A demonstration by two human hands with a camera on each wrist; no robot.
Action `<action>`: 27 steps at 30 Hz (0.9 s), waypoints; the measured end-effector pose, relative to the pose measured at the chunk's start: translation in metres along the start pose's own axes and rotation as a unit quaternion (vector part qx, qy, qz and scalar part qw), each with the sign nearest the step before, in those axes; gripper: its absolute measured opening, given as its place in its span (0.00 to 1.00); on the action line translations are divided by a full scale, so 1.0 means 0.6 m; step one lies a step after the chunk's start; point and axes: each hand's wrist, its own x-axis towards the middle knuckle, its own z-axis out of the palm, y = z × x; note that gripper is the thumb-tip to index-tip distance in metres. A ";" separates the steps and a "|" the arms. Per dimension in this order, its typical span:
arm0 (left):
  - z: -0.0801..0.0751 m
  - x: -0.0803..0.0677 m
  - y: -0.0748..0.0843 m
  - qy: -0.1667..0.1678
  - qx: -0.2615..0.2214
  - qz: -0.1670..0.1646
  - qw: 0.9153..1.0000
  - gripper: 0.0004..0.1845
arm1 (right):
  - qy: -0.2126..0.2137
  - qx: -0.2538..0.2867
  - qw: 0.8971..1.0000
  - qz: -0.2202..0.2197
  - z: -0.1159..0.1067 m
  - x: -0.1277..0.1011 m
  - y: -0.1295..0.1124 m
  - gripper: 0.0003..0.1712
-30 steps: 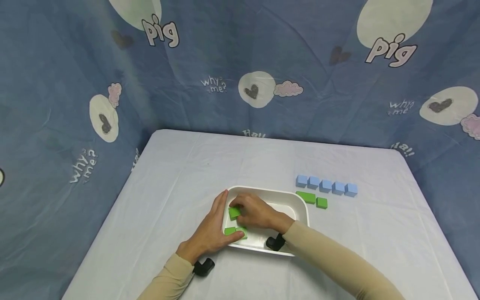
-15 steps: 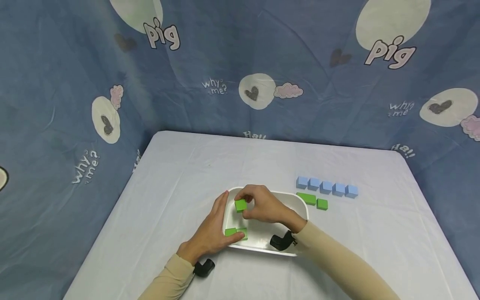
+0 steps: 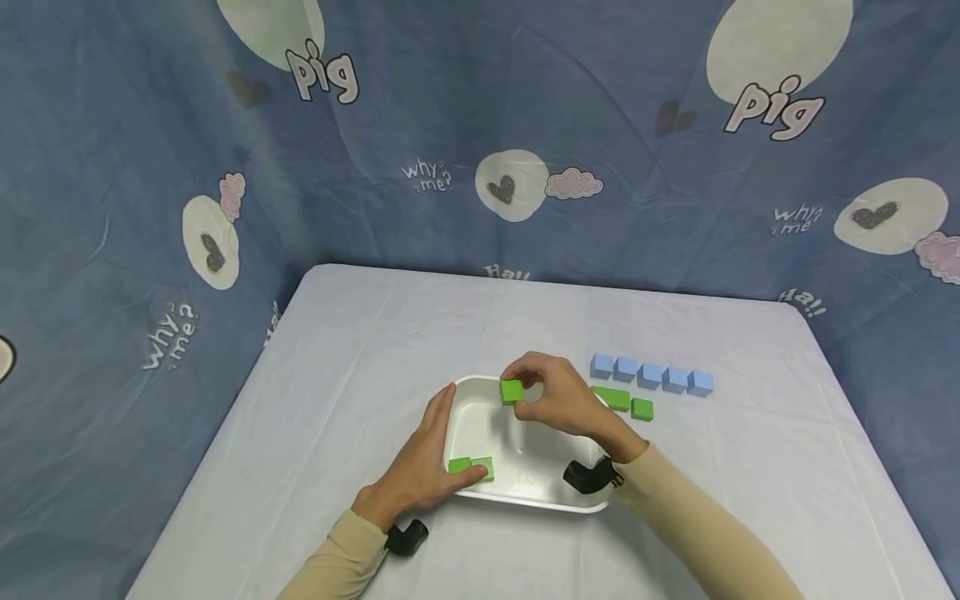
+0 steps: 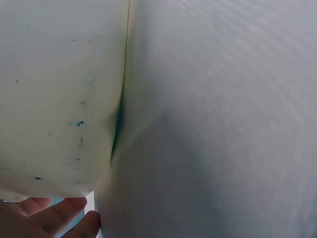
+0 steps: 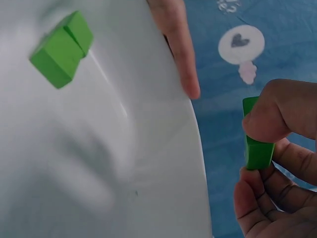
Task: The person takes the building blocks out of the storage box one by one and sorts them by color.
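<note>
Fingers (image 3: pixel 534 367) pinch smooth square green block (image 3: pixel 512 390).

The left hand (image 3: pixel 422 467) lies low and flat, fingers straight and pointing away from the body, thumb stretched out to the side. The right hand (image 3: pixel 558 398) is raised, its thumb and fingertips (image 5: pixel 265 119) curled in a pinch. Both forearms wear tan sleeves, each with what looks like a black wrist mount.
</note>
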 end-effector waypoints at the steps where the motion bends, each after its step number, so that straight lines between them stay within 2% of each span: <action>1: 0.000 0.000 0.000 0.000 0.000 0.000 1.000 0.66 | 0.004 0.004 1.000 0.003 -0.003 -0.003 0.002 0.21; 10: 0.000 0.000 0.001 -0.002 -0.002 -0.007 1.000 0.67 | 0.037 0.024 0.999 0.021 -0.033 -0.024 0.028 0.23; 15: 0.000 0.002 0.003 0.001 0.003 0.003 1.000 0.66 | 0.045 0.035 0.998 0.029 -0.052 -0.038 0.036 0.23; 27: -0.001 0.001 0.003 0.000 0.007 0.008 1.000 0.66 | 0.089 0.013 0.993 0.075 -0.100 -0.086 0.077 0.22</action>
